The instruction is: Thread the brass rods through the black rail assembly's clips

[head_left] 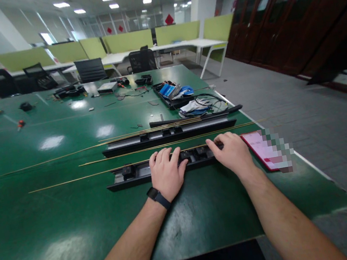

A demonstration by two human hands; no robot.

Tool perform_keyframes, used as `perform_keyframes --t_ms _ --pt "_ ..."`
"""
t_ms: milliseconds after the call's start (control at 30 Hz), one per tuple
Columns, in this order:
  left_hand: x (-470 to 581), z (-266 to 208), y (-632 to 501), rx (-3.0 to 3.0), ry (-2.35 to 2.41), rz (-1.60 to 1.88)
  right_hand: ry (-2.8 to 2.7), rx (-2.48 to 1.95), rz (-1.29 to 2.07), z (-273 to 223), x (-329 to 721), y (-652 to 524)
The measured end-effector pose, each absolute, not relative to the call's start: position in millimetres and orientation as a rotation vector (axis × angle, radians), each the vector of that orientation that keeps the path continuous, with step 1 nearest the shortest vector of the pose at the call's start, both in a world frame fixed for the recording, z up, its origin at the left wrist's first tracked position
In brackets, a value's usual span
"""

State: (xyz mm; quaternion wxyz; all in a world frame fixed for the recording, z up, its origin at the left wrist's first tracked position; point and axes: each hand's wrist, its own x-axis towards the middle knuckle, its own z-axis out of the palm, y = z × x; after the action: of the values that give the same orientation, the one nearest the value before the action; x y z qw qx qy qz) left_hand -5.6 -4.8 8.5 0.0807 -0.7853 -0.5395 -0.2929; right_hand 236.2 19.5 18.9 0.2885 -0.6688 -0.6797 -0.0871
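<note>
In front of me lies a long black metal channel [140,181] with a silvery inside and several black blocks [129,171] sitting in it. A thin brass-coloured rod [69,183] runs along its far side and sticks out well past the left end. My left hand [167,174] lies across the middle of the channel, its fingers curled over the far side and its thumb by a block. At the right end my right hand [233,155] bends thumb and fingers together near the rod and far wall; its fingertips are partly hidden.
Behind lies a second black channel [123,148] with more brass rods [111,158]. A red-edged phone [261,150] is right of my hand. Farther back are a black tray [163,98], gloves [194,107] and cables. The green table [76,226] ends at the right.
</note>
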Motion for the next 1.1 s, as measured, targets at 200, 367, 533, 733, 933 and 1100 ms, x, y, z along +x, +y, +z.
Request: perform_keyframes --t_ms 200,367,533,733,933,1100 --pt "-6 7 -5 -2.347 -1.611 -0.878 -1.754 -1.815 -0.263 16 244 23" --pt "-6 8 -5 -2.345 -1.610 -0.885 -1.757 -1.802 -0.261 17 242 21" --pt "-5 8 -5 -2.342 -1.611 -0.887 -1.831 -1.764 -0.238 19 235 19" --pt "-5 6 -4 -2.337 -1.611 -0.887 -1.846 -1.749 -0.266 19 233 18" --pt "-5 7 -5 -2.343 -1.603 -0.887 -1.809 -1.780 -0.259 19 235 18" --pt "-5 7 -5 -2.342 -1.606 -0.885 -1.763 -1.811 -0.262 19 240 20"
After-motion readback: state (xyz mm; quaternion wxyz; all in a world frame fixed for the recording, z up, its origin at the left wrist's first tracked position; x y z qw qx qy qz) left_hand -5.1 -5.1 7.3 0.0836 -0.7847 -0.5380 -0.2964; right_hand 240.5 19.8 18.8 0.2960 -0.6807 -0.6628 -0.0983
